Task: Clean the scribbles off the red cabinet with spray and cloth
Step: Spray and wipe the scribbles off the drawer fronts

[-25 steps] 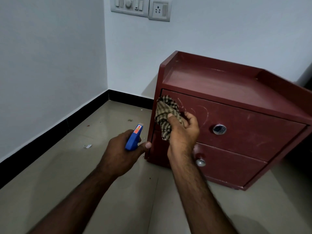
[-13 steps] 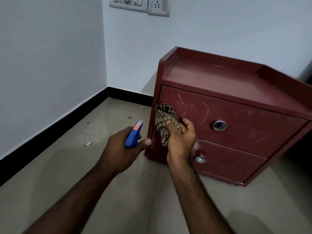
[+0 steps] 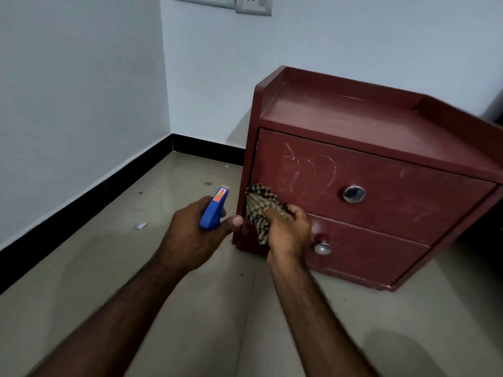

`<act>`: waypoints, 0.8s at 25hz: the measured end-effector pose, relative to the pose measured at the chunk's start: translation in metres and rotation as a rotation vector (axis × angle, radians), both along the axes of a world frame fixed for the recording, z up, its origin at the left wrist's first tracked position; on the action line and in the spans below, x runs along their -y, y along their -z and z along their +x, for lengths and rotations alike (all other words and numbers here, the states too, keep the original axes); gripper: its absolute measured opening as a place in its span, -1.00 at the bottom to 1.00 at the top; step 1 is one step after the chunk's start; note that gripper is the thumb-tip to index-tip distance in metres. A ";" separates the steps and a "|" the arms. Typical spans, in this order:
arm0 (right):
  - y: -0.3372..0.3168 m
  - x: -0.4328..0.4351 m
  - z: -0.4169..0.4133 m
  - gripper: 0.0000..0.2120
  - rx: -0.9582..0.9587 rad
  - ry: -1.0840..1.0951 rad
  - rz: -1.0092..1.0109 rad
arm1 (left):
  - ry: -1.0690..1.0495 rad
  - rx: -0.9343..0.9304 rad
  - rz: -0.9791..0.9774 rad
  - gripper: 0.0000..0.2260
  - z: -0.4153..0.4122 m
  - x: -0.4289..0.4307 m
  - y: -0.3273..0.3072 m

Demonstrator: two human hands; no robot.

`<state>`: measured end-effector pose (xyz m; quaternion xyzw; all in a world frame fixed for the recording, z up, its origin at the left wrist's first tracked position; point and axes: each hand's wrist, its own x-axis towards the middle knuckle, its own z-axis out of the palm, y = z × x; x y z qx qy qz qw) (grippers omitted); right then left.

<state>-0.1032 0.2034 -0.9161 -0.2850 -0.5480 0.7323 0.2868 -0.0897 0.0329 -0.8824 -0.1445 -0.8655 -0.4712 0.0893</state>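
Note:
A red two-drawer cabinet (image 3: 402,213) stands on the floor by the wall. White scribbles (image 3: 310,170) curl across the left half of its upper drawer front. My right hand (image 3: 288,235) grips a checked cloth (image 3: 260,208) bunched against the cabinet's lower left front, at the seam between the drawers and below the scribbles. My left hand (image 3: 196,238) holds a blue spray bottle (image 3: 213,209) just left of the cabinet, its nozzle pointing up and away from me. Only the bottle's blue head shows; the body is hidden in my fist.
A round metal knob (image 3: 353,194) sits on the upper drawer and a smaller knob (image 3: 322,247) on the lower one. The room corner with black skirting (image 3: 109,186) lies to the left. Small bits of debris (image 3: 140,225) dot the tiled floor. A switch panel (image 3: 253,5) is on the wall above.
My right hand has slid the cloth down from the upper drawer's left edge to the seam between the drawers, uncovering the scribbles. The left hand with the bottle stays about where it was.

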 end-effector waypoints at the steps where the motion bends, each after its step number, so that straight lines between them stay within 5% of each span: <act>1: 0.000 0.001 0.001 -0.51 0.014 0.002 -0.007 | 0.000 -0.001 -0.002 -0.46 0.000 0.000 0.000; 6: -0.014 0.002 0.004 -0.58 -0.165 -0.017 -0.046 | -0.002 -0.013 -0.022 -0.43 -0.001 0.000 0.001; 11: 0.009 -0.007 0.011 -0.61 0.021 0.056 -0.062 | 0.007 -0.018 -0.031 -0.39 -0.003 0.000 0.003; 20: -0.003 -0.014 0.018 -0.60 -0.110 0.079 -0.096 | 0.016 -0.015 -0.043 -0.35 -0.003 -0.002 0.004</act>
